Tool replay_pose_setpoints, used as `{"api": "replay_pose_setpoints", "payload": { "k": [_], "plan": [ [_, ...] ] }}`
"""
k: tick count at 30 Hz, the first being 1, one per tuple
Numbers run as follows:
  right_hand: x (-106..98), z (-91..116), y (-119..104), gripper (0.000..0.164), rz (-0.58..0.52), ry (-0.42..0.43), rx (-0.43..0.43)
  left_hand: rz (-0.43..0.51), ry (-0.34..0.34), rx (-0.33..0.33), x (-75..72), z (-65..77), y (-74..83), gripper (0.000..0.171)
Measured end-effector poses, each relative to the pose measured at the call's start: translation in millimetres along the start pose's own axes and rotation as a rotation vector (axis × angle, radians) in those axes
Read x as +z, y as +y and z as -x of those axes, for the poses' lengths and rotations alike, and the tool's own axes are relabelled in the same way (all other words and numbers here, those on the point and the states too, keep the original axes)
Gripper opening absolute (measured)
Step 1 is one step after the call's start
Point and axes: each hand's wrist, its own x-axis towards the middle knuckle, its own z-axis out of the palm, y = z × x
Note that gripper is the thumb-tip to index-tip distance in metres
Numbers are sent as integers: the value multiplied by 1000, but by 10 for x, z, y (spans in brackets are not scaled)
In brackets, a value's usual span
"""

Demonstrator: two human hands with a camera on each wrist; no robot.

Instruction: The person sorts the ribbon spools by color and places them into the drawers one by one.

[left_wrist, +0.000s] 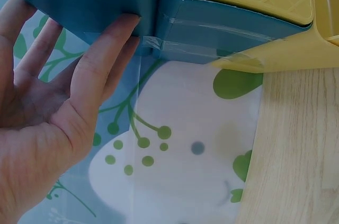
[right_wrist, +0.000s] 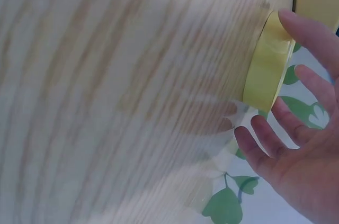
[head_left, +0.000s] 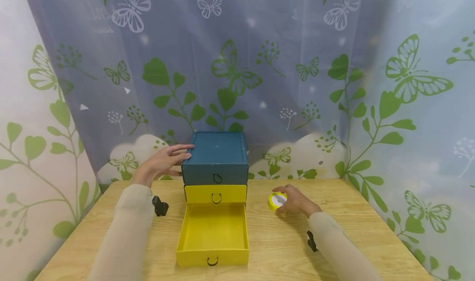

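My left hand (head_left: 163,163) lies against the left side of a blue drawer box (head_left: 219,149), its fingers extended. In the left wrist view, fingertips touch the blue side wall (left_wrist: 79,12). At the right, my right hand (head_left: 295,200) spans a round yellow disc with a white face (head_left: 278,200), low at the tabletop. Thumb and fingers sit at opposite edges of its yellow rim (right_wrist: 265,68) in the right wrist view. Below the blue drawer is a yellow drawer front (head_left: 216,194), pushed in. The bottom yellow drawer (head_left: 212,256) is pulled out, with nothing visible inside.
The stack stands on a wooden table (head_left: 267,248) near a patterned curtain (head_left: 274,107) with leaves and butterflies. Black loop pulls hang on the drawer fronts. Black wrist devices show beside the left sleeve (head_left: 126,219) and right sleeve (head_left: 334,235).
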Motion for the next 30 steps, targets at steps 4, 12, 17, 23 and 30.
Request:
{"api": "replay_pose_setpoints", "payload": {
  "k": [4,12,17,23,30],
  "plan": [
    [11,-6,3,78,23,-21,24,-5,4,-2,0,-5,-6,61],
    [0,-6,-42,68,19,-49,33,4,1,0,-6,-8,-5,61],
    [-7,15,-41,65,12,-57,36,0,-1,-4,0,-3,6,61],
    [-81,62,-77,64,9,-77,-3,9,-2,1,4,-3,6,62],
    [-210,101,-147,62,-4,-125,-48,10,-3,0,-5,-9,-7,62]
  ]
}}
